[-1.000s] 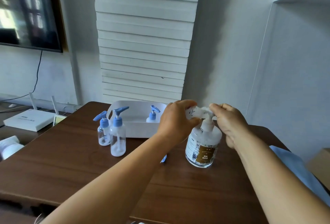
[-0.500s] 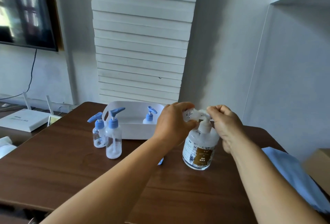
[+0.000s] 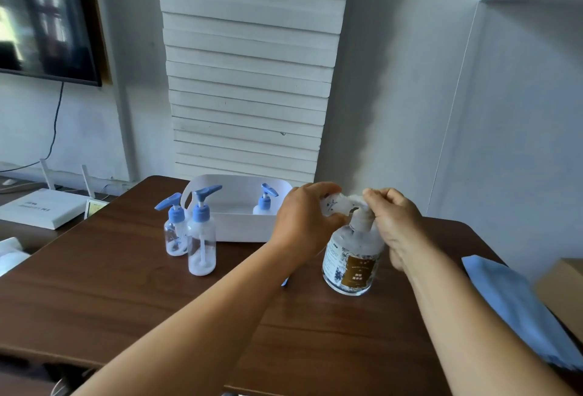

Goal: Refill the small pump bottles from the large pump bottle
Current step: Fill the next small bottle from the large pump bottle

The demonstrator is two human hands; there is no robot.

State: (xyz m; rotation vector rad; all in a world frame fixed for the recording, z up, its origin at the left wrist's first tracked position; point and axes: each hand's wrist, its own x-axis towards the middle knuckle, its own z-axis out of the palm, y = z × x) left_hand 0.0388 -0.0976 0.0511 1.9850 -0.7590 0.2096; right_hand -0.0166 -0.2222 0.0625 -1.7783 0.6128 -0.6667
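Note:
The large clear pump bottle [image 3: 350, 264] with a brown label stands on the wooden table [image 3: 142, 301]. My left hand [image 3: 303, 222] grips a small clear bottle [image 3: 334, 204], tilted on its side with its mouth at the large bottle's nozzle. My right hand [image 3: 394, 215] curls round the white pump head. Two small bottles with blue pumps, a short one [image 3: 175, 233] and a taller one [image 3: 202, 247], stand to the left. A third small bottle [image 3: 264, 204] sits inside the white tray [image 3: 239, 226]. A blue piece [image 3: 285, 282] peeks out from under my left forearm.
A blue cloth [image 3: 517, 301] lies at the table's right edge beside a cardboard box [image 3: 564, 282]. A white router [image 3: 41, 208] sits on a lower surface to the left. The slatted white wall stands right behind the tray.
Both hands stay at the large bottle's pump with the small bottle held at the nozzle. The view has shifted slightly; nothing on the table has moved.

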